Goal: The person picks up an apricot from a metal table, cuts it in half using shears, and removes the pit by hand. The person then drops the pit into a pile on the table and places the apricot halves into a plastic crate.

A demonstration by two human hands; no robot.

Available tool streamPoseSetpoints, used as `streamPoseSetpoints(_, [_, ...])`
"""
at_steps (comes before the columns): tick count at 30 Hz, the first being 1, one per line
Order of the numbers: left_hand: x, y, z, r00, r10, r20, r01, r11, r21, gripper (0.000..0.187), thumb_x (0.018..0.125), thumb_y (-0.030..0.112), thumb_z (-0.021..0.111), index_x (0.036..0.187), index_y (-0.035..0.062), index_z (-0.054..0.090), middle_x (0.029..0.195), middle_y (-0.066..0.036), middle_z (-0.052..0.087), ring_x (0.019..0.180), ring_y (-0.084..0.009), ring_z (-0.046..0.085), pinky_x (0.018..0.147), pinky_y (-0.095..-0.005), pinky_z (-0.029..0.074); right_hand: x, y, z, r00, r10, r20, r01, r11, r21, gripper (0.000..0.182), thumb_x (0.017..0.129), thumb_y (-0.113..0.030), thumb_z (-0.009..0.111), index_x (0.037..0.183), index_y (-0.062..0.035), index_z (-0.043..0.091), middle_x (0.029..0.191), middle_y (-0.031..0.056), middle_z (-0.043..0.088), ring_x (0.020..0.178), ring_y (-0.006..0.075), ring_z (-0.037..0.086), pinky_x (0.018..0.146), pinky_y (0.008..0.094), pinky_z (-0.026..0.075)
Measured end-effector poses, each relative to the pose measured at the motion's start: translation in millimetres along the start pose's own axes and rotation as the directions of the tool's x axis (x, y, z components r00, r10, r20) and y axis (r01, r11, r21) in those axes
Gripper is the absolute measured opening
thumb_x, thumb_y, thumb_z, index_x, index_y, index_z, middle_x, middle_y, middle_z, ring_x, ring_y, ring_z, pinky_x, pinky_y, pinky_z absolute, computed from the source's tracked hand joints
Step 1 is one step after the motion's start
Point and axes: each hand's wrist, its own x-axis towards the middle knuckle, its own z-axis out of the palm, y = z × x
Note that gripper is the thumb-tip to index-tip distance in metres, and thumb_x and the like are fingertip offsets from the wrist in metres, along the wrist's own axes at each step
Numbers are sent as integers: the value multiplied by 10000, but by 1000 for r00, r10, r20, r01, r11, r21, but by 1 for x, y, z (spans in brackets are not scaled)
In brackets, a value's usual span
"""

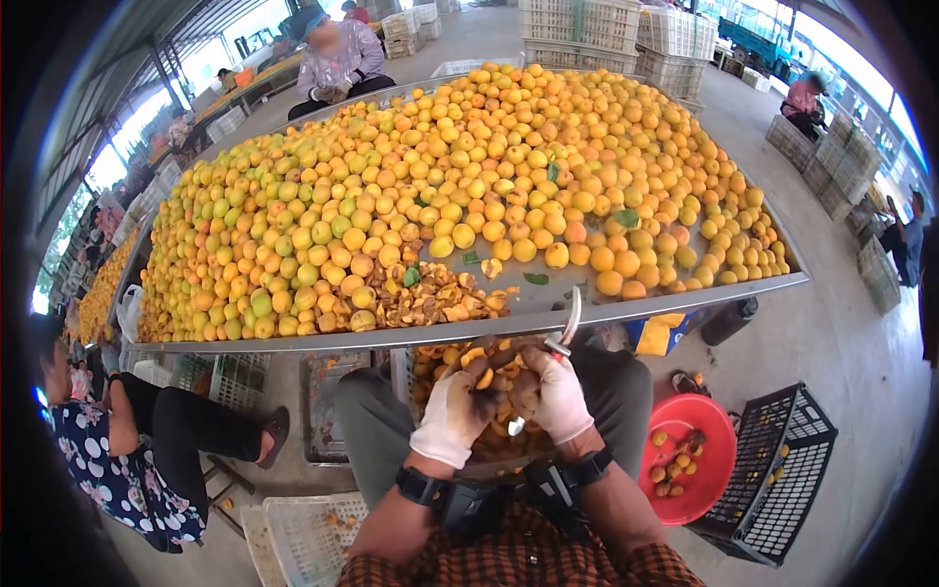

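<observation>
My left hand [458,413], in a white glove with dark-stained fingers, is closed on an apricot [473,358], its orange flesh showing at the fingertips. My right hand [556,393], gloved the same way, is closed round a curved metal blade tool [571,321] that points up beside the tray's edge. The two hands are close together over a container of cut apricot pieces [430,364] between my knees. Just beyond them, a big metal tray [391,338] bears a heap of whole apricots [391,196], with brownish cut scraps [440,298] near its front edge.
At my right stand a red basin [709,430] with several apricots and a black plastic crate [782,470]. A white crate [313,538] is at my lower left. A seated person [127,460] is on the left; another person [337,59] sits beyond the tray.
</observation>
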Motion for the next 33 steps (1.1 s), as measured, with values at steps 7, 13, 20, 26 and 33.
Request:
streamPoseSetpoints(7, [13, 49, 15, 915, 387, 117, -226, 249, 942, 449, 774, 60, 638, 1199, -44, 540, 1055, -149, 647, 962, -191, 615, 840, -294, 480, -2, -25, -12, 955, -164, -248, 51, 912, -407, 207, 893, -180, 616, 1033, -32, 582, 620, -22, 526, 425, 65, 446, 378, 247, 359])
streamPoseSetpoints(13, [114, 107, 40, 908, 380, 176, -100, -211, 972, 405, 775, 231, 643, 1117, 19, 602, 1045, -201, 642, 1008, -341, 600, 848, -382, 467, 7, -71, -13, 912, -287, -293, 200, 934, -295, 138, 904, -155, 577, 970, -35, 592, 504, -17, 441, 320, 81, 368, 309, 237, 291])
streamPoseSetpoints(20, [222, 116, -6, 922, 385, -40, 232, -467, 853, 406, 732, 234, 615, 1074, 19, 571, 976, -240, 630, 963, -400, 588, 822, -433, 472, 33, -87, -37, 863, -329, -383, 218, 927, -304, 159, 889, -117, 581, 994, 0, 603, 531, 14, 495, 335, 108, 421, 320, 240, 316])
streamPoseSetpoints(26, [241, 145, -40, 957, 236, -171, 196, -88, 977, 408, 763, 317, 697, 944, -42, 628, 753, -93, 639, 627, -188, 601, 559, -312, 480, 37, -81, -54, 891, -299, -342, 190, 929, -317, 174, 877, -82, 573, 1023, 7, 607, 562, 10, 513, 361, 96, 433, 348, 226, 334])
streamPoseSetpoints(33, [245, 166, 25, 771, 613, -174, 388, -235, 891, 683, 786, 286, 674, 1293, -69, 383, 1150, -270, 575, 999, -335, 610, 814, -401, 497, 32, -93, -44, 914, -254, -316, 160, 942, -294, 199, 850, -58, 582, 1034, 17, 588, 600, 24, 535, 367, 93, 453, 350, 219, 334])
